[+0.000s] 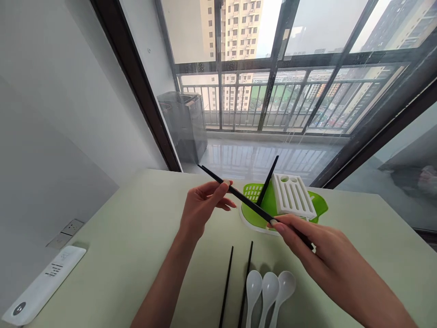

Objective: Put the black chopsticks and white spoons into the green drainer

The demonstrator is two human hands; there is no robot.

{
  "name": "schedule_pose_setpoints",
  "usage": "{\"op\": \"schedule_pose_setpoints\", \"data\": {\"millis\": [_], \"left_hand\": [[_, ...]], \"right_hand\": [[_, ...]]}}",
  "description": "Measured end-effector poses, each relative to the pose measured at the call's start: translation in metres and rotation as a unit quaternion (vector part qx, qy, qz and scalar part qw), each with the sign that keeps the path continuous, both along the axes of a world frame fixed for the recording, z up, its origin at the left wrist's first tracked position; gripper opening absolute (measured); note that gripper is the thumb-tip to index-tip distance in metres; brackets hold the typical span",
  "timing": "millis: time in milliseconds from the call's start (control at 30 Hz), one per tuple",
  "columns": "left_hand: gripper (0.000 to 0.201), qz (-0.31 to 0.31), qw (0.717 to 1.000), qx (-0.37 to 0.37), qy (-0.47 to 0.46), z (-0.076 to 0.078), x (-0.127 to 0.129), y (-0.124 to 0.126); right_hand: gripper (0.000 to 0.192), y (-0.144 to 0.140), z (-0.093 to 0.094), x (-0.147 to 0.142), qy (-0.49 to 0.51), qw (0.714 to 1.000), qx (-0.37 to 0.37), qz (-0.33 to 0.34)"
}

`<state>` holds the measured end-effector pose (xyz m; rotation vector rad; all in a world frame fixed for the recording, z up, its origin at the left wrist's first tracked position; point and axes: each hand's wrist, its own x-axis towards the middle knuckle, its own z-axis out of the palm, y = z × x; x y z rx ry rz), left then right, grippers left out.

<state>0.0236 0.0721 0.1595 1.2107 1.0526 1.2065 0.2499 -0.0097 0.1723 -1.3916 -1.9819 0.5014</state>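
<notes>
My left fingers point(217, 194) and right fingers point(286, 232) pinch closed around two chopsticks point(251, 204). Nearer me than the rack point(269, 199) lie three spoons point(270, 287).

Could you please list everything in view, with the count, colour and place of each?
Held chopsticks: two, black, between the hands
Loose chopsticks: two, black, on the table, left of the spoons
Standing chopsticks: at least one, black, leaning in the rack
Spoons: three, white, near table edge
Rack: one, green, far side of table
Slotted piece: one, white, on the rack
Long device: one, white, table's left
Table: one, pale green, below the hands
Socket plates: two, pale, left wall
Boxy appliance: one, grey, behind the glass
Buildings: several, beige and grey, outside
Left hand: one, bare, mid-chopsticks
Right hand: one, bare, at the thick end
</notes>
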Motion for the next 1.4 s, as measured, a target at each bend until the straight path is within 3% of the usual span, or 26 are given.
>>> {"op": "schedule_pose_setpoints", "data": {"millis": [467, 700, 900, 967, 1033, 1133, 1233, 1400], "left_hand": [[0.032, -0.024, 0.999, -0.012, -0.024, 0.000, 0.001, -0.002], [0.036, 0.063, 0.994, -0.018, -0.087, -0.006, 0.005, -0.005], [0.037, 0.169, 0.981, 0.097, -0.020, 0.013, -0.012, 0.013], [0.033, 0.166, 0.976, 0.137, 0.042, 0.019, -0.011, 0.024], [0.031, 0.123, 0.972, 0.165, 0.116, 0.020, -0.003, 0.037], [0.030, 0.046, 0.952, 0.192, 0.233, 0.007, 0.019, 0.056], [0.032, 0.005, 0.921, 0.205, 0.330, -0.014, 0.038, 0.074], [0.035, -0.044, 0.910, 0.171, 0.374, -0.040, 0.049, 0.093]], "right_hand": [[0.034, 0.000, -0.007, 0.004, -0.019, 0.999, 0.009, -0.025], [0.034, 0.000, -0.001, -0.001, -0.019, 0.999, 0.026, -0.019], [0.046, -0.007, 0.006, 0.023, 0.027, 0.985, 0.045, -0.164], [0.050, -0.013, 0.008, 0.034, 0.032, 0.977, 0.057, -0.204], [0.050, -0.020, 0.010, 0.042, 0.024, 0.974, 0.064, -0.215], [0.045, -0.029, 0.013, 0.045, 0.004, 0.979, 0.073, -0.188], [0.041, -0.036, 0.013, 0.043, -0.014, 0.991, 0.085, -0.104], [0.045, -0.041, 0.009, 0.042, -0.039, 0.994, 0.102, 0.022]]}}
